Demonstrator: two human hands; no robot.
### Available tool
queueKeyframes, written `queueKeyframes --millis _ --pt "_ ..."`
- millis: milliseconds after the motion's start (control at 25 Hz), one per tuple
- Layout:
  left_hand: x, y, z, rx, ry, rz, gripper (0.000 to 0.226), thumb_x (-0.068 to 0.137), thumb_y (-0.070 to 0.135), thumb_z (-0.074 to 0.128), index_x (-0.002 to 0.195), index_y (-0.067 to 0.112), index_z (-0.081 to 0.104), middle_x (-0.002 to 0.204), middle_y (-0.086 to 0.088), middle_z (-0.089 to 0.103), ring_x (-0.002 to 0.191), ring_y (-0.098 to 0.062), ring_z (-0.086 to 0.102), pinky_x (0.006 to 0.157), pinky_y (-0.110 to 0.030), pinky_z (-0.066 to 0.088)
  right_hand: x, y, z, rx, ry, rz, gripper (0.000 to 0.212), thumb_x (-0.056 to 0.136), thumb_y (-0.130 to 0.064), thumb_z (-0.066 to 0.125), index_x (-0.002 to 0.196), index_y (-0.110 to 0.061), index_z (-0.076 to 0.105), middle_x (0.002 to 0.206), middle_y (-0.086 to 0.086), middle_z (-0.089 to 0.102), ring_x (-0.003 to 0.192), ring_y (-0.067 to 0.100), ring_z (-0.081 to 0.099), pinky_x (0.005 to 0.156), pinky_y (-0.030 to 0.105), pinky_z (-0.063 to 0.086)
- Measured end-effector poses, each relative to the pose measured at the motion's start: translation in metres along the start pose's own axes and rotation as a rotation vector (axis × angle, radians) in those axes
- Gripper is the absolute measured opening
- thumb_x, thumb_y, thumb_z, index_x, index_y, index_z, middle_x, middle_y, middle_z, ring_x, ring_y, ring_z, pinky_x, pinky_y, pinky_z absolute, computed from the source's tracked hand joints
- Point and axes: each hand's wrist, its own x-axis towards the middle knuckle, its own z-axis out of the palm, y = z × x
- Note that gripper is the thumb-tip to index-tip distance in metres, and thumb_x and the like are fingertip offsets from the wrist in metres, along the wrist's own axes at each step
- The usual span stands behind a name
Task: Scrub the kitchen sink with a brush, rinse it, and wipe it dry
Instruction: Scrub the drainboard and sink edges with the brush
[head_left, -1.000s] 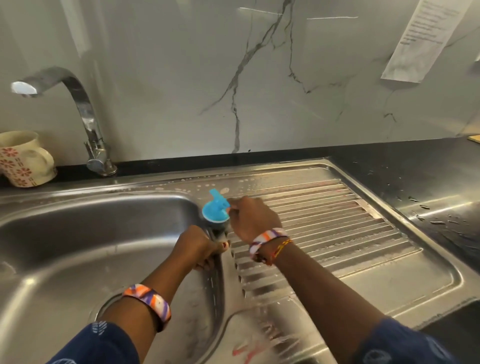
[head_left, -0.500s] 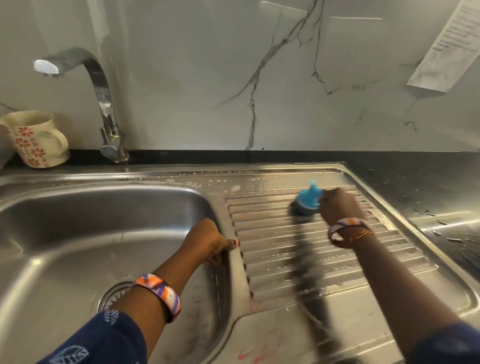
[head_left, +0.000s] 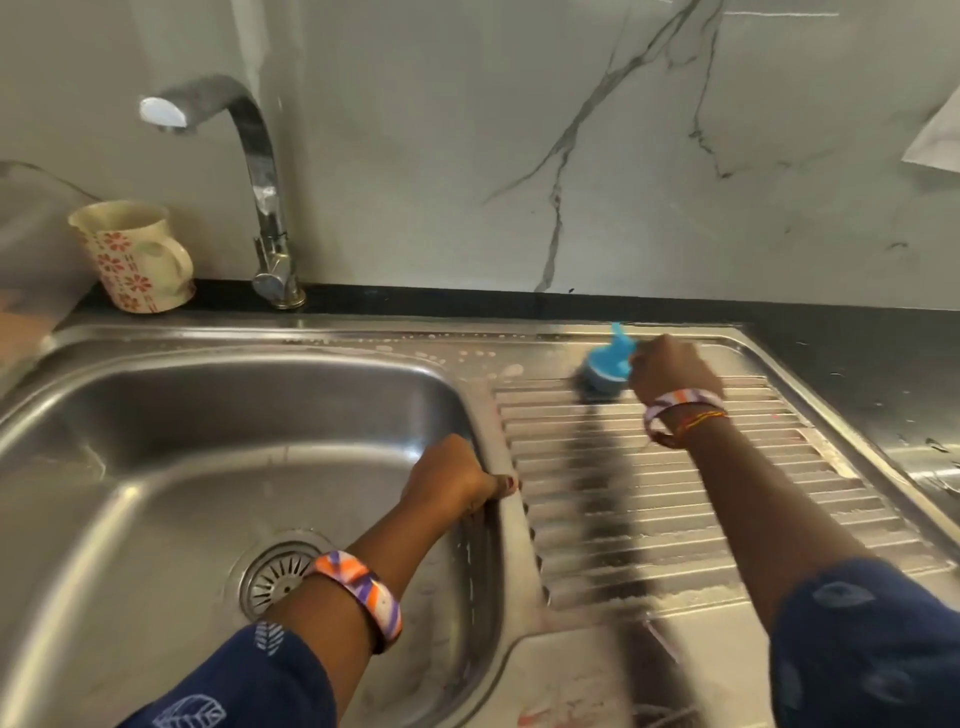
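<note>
Flanking sink (head_left: 218, 338): mug (head_left: 130, 257), tap (head_left: 260, 192), paper (head_left: 935, 140).

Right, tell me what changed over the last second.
The right hand, gripping the blue brush, swept it from the basin's edge rightward across the ridged drainboard to its far side. The left hand kept its hold on the basin rim. Tap and mug unchanged.
</note>
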Motion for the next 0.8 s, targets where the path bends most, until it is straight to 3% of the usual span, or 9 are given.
queueKeyframes --millis 80,160,320,440,640,720,800 --pt "0.000 0.003 -0.002 0.020 -0.026 -0.021 0.038 0.075 0.040 0.076 0.068 0.008 0.058 0.055 -0.004 0.060 0.068 -0.026 0.070 0.074 -0.033 0.059 0.009 0.017 -0.010 -0.077 -0.005 0.090 0.036 0.094 -0.024 0.052 0.119 0.001 0.057 0.107 0.018 0.063 0.091 0.029 0.060 0.080 0.035 0.048" --pt "-0.002 0.010 -0.005 0.037 -0.058 -0.060 0.039 0.079 0.037 0.073 0.061 0.007 0.055 0.050 -0.004 0.060 0.056 -0.021 0.064 0.070 -0.030 0.056 0.009 0.009 -0.009 -0.006 -0.044 0.092 0.035 0.094 -0.022 0.052 0.118 0.002 0.057 0.110 0.018 0.063 0.093 0.029 0.060 0.083 0.035 0.048" --pt "-0.007 0.021 -0.010 0.006 -0.118 -0.102 0.036 0.086 0.030 0.067 0.065 0.005 0.053 0.062 -0.010 0.064 0.056 -0.019 0.061 0.068 -0.029 0.055 -0.026 -0.065 0.012 0.227 -0.155 -0.100 0.030 0.095 -0.022 0.049 0.115 -0.003 0.060 0.114 0.016 0.064 0.103 0.029 0.062 0.087 0.034 0.049" --pt "-0.013 0.023 -0.008 0.046 -0.096 -0.099 0.035 0.088 0.033 0.064 0.068 0.006 0.054 0.059 -0.007 0.062 0.056 -0.017 0.062 0.068 -0.028 0.055 -0.043 -0.088 0.012 0.149 -0.133 -0.217 0.031 0.095 -0.026 0.048 0.121 -0.011 0.057 0.119 0.011 0.062 0.107 0.029 0.061 0.092 0.036 0.047" --pt "-0.017 0.019 -0.004 0.078 -0.002 -0.044 0.036 0.085 0.036 0.066 0.067 0.008 0.054 0.076 -0.012 0.072 0.064 -0.022 0.067 0.075 -0.031 0.059 -0.006 0.000 -0.016 -0.119 -0.065 -0.044 0.032 0.095 -0.026 0.048 0.118 -0.006 0.058 0.113 0.014 0.064 0.103 0.031 0.062 0.086 0.036 0.048" --pt "-0.015 0.020 -0.004 0.093 -0.002 -0.055 0.038 0.085 0.037 0.066 0.065 0.007 0.054 0.065 -0.008 0.068 0.064 -0.021 0.067 0.076 -0.031 0.059 0.003 0.032 -0.025 -0.222 -0.068 0.016 0.032 0.094 -0.023 0.050 0.118 -0.003 0.058 0.110 0.016 0.064 0.098 0.029 0.062 0.084 0.035 0.048" --pt "-0.013 0.021 -0.006 0.084 -0.029 -0.075 0.040 0.085 0.037 0.067 0.063 0.006 0.055 0.050 -0.004 0.062 0.059 -0.019 0.065 0.075 -0.030 0.058 0.000 0.030 -0.021 -0.148 -0.100 0.009 0.032 0.094 -0.020 0.050 0.118 0.000 0.057 0.109 0.017 0.063 0.093 0.028 0.060 0.082 0.033 0.046"
